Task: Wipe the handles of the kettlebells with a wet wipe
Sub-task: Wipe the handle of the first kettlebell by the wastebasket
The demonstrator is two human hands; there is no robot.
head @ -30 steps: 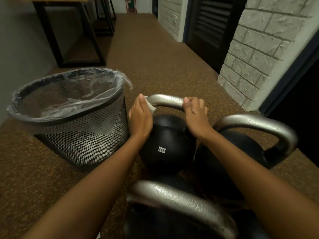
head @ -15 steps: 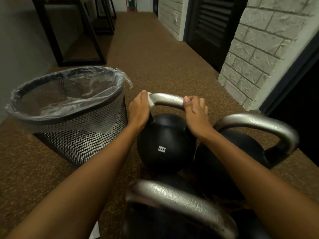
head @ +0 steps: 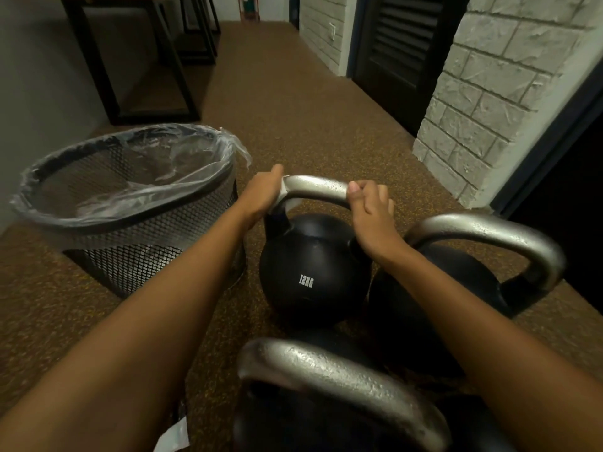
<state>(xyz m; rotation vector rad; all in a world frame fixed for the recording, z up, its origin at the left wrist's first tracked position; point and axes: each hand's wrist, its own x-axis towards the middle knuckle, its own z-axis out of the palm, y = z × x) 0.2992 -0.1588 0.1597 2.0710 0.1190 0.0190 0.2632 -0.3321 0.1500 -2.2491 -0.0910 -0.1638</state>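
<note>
— Steel-grey handle (head: 316, 188) of the 12KG kettlebell (head: 310, 272): report the change.

— The left hand (head: 261, 194), with the wet wipe (head: 284, 199) under it, has travelled up from the lower left leg of the handle, next to the black ball, to the upper left bend. The right hand (head: 370, 207) has kept its place on the right end of the bar.

— Meaning for the task?

— As a judgement, the left leg is done and the top bar between the hands is next. That stroke would run toward the right of the frame. The right hand would have to shift before its end could be reached.

— Hand states?

— The left hand is curled over the bend and clamps the wipe against the metal. White edges of the wipe show beside and below the hand. The right hand is clenched round the handle and steadies the bell.

— Position of the work item?

— It stands upright at the centre of the frame on the speckled floor (head: 310, 125), with one hand at each end of its handle.

— Surroundings?

— A second kettlebell (head: 489, 233) stands just beside it at centre right, and a third kettlebell (head: 342, 370) sits at the lower edge. Neither is held. A mesh bin (head: 124, 220) with a clear liner stands at the left of the frame, near the left forearm. A white packet (head: 173, 435) lies at the bottom edge, and its contents cannot be told.
</note>
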